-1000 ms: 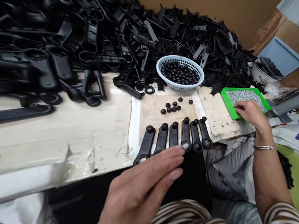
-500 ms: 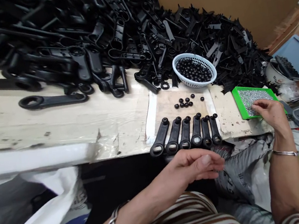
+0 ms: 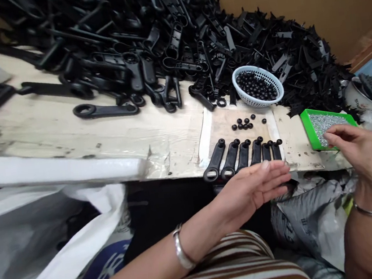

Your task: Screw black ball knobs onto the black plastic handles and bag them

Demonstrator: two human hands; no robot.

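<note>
Hovering left hand [image 3: 256, 187], black handles [image 3: 242, 157]

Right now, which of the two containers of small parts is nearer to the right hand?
The green tray of silvery screws: the right hand hovers at its near edge. The white basket of black beads sits farther left.

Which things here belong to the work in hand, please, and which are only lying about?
In hand: right hand at green tray of screws; left hand, open, near the row of handles; loose caps.
Lying about: white basket, black pile, plastic bag.
</note>
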